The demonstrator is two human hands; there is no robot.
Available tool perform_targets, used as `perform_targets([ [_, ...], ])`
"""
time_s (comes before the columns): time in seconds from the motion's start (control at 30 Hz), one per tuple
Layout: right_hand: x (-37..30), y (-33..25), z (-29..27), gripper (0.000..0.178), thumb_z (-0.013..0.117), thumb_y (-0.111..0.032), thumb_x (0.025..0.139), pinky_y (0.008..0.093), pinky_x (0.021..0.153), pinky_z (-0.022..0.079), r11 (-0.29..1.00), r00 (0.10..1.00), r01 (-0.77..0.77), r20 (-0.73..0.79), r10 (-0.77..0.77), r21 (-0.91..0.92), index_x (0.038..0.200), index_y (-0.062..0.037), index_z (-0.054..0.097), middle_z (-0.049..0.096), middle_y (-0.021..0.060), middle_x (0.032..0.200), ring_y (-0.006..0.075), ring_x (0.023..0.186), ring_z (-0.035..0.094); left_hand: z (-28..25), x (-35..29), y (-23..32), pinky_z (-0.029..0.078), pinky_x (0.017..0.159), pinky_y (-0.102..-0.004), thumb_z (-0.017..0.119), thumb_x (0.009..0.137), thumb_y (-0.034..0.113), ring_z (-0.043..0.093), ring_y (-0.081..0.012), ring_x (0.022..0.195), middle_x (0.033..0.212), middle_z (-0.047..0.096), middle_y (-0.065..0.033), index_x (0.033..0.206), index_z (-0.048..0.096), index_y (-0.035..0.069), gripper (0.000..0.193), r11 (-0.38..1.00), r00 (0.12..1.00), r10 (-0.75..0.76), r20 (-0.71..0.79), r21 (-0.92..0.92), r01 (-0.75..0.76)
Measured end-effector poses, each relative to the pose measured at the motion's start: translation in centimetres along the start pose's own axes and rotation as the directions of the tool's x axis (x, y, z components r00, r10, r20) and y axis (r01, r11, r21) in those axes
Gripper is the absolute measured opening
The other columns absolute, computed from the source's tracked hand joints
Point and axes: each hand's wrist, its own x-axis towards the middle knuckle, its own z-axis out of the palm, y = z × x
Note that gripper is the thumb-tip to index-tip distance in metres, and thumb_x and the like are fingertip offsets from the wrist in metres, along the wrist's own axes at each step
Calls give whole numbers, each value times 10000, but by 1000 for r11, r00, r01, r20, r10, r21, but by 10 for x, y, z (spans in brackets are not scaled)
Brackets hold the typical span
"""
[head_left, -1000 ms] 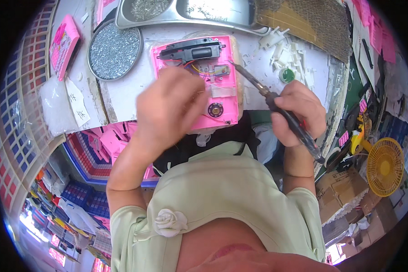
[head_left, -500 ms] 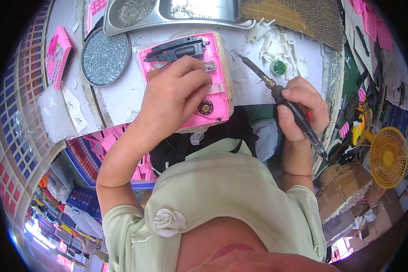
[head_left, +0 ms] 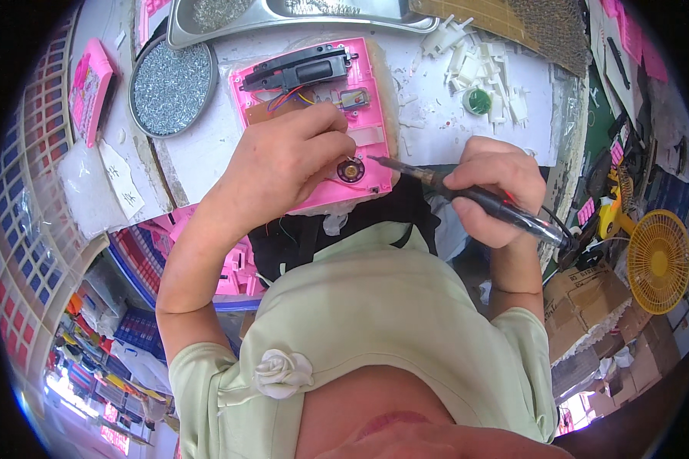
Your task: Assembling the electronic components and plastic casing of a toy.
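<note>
While the right hand [head_left: 501, 174] wraps a soldering iron [head_left: 517, 215], the half-curled left hand [head_left: 285, 159] hides some pink case [head_left: 367, 120], can't tell if gripping anything.

There are two hands, a left hand [head_left: 287, 157] and a right hand [head_left: 497, 187]; one soldering iron [head_left: 505, 212]; and, at the surface's [head_left: 191, 172] near edge, one open pink casing [head_left: 371, 118] containing one round speaker [head_left: 351, 170]. Toward the far edge are one metal tray [head_left: 266, 19] and one round dish [head_left: 132, 96]; beyond the right edge, one yellow fan [head_left: 658, 260].

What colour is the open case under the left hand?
The case is pink, best seen in the head view.
</note>
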Motion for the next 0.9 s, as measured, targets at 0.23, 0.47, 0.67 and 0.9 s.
perform_targets([
  [0.23,4,6,11,243,723,-24,656,323,474,391,999,997,-10,82,13,-48,898,-14,701,608,66,644,205,508,515,0,-4,4,561,735,-398,741,784,49,664,-317,916,1034,635,-92,1024,665,57,252,995,999,-28,32,96,25],
  [0.47,8,7,15,244,704,-49,655,333,466,344,998,995,19,94,-13,-62,891,10,685,567,60,613,186,501,475,2,-7,7,563,744,-404,741,778,45,662,-322,922,1041,629,-102,1041,660,49,275,990,998,-52,32,132,48],
  [0.67,14,3,14,256,721,-10,645,347,501,421,993,991,-4,135,20,-114,899,-32,701,610,63,658,231,528,539,4,-8,7,566,755,-401,735,781,40,668,-314,933,1054,633,-101,1044,658,52,274,988,999,-36,26,154,32],
  [0.9,14,-1,14,277,743,6,645,336,512,459,990,991,-61,111,75,-125,916,-47,713,626,67,661,232,539,576,4,-8,7,571,760,-395,733,783,52,670,-306,942,1061,634,-93,1040,661,59,267,984,999,-29,24,174,24],
])
